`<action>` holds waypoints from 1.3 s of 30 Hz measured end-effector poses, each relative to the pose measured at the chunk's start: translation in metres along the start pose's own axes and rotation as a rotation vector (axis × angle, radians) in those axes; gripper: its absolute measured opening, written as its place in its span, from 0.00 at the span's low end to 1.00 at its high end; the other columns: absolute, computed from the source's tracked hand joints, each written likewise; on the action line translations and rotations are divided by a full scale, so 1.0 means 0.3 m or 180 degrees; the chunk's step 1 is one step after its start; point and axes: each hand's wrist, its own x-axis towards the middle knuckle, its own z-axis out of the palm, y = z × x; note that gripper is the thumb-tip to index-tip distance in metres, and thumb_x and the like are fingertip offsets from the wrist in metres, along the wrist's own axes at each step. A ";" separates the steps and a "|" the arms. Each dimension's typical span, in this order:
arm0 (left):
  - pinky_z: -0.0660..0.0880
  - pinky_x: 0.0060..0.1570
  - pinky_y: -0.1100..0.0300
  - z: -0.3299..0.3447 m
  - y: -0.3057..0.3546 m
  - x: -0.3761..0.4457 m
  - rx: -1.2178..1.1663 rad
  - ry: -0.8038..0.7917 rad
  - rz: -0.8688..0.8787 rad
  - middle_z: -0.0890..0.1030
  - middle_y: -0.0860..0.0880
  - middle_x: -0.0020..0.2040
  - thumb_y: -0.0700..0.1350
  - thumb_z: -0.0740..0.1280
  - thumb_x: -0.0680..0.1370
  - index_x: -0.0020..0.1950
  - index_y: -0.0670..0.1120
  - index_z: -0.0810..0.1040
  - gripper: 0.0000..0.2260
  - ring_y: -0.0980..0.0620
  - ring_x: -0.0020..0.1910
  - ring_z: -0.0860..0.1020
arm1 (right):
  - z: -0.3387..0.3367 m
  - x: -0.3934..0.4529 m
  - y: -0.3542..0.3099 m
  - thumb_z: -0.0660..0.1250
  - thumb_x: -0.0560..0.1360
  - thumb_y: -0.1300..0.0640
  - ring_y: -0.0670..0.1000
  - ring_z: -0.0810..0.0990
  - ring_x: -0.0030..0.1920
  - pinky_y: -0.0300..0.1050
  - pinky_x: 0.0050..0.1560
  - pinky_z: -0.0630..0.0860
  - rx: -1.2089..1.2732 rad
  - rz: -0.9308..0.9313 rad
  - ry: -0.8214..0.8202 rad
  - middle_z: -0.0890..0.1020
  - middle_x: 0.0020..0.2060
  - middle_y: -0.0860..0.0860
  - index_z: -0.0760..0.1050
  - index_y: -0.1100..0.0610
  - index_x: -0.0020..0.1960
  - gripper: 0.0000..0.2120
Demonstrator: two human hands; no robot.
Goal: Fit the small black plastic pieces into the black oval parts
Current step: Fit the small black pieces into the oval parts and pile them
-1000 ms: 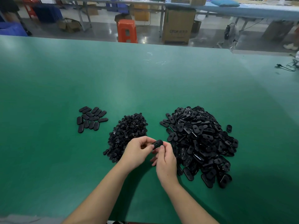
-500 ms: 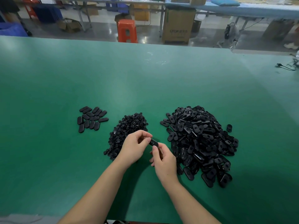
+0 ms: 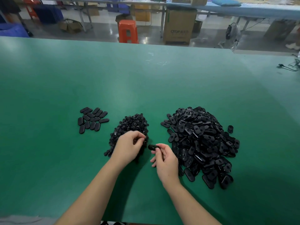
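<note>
head view looks down on a green table (image 3: 146, 88) with three groups of black parts. right hand (image 3: 165, 161) pinches one black oval part (image 3: 152, 147) between thumb and forefinger, holding it just above the table near the centre, its free end pointing toward 9 o'clock. left hand (image 3: 128, 146) sits just beside it at 9 o'clock, fingers curled at the near edge of the heap of small black plastic pieces (image 3: 129, 129); whether its fingertips actually hold a piece i cannot tell, since black pieces lie right behind them. the two hands are close but apart. a large pile of oval parts (image 3: 203, 143) spreads at 3 o'clock from the right hand, touching its far side from this angle, and one stray oval (image 3: 230, 129) lies just off that pile's right edge. a small flat cluster of ovals (image 3: 91, 119) lies well apart at 10 o'clock from the left hand. beyond the table's far edge at 12 o'clock stand an orange stool (image 3: 128, 31) and a cardboard box (image 3: 178, 26) on the floor.
</note>
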 end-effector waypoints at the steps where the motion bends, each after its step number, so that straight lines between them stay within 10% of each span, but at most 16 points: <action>1: 0.75 0.43 0.60 -0.020 -0.014 0.008 0.0358 0.0214 0.0029 0.80 0.56 0.42 0.44 0.69 0.79 0.49 0.53 0.84 0.05 0.57 0.39 0.77 | 0.000 -0.001 -0.003 0.62 0.83 0.63 0.47 0.83 0.35 0.43 0.34 0.80 0.0007 0.0002 -0.0011 0.85 0.43 0.51 0.76 0.49 0.53 0.10; 9: 0.74 0.42 0.56 -0.133 -0.133 0.040 0.1549 0.0183 -0.0701 0.74 0.52 0.50 0.56 0.67 0.80 0.60 0.53 0.81 0.12 0.50 0.45 0.76 | -0.004 -0.001 -0.004 0.61 0.84 0.61 0.47 0.84 0.38 0.44 0.38 0.83 -0.0195 -0.0030 -0.0099 0.85 0.43 0.50 0.76 0.44 0.54 0.12; 26: 0.70 0.37 0.56 -0.118 -0.130 0.031 0.1014 0.0707 -0.0342 0.75 0.54 0.41 0.47 0.70 0.79 0.47 0.52 0.84 0.04 0.52 0.39 0.75 | 0.000 0.000 0.006 0.62 0.84 0.60 0.46 0.81 0.33 0.40 0.35 0.80 -0.0277 -0.0032 -0.0093 0.85 0.43 0.49 0.76 0.45 0.54 0.10; 39: 0.57 0.22 0.66 0.014 -0.002 0.006 -0.2570 -0.0246 -0.1006 0.69 0.52 0.26 0.38 0.73 0.77 0.39 0.45 0.85 0.07 0.56 0.22 0.59 | 0.008 0.006 0.019 0.62 0.83 0.61 0.45 0.80 0.31 0.41 0.32 0.78 -0.0219 -0.0090 0.0017 0.84 0.40 0.50 0.77 0.45 0.53 0.11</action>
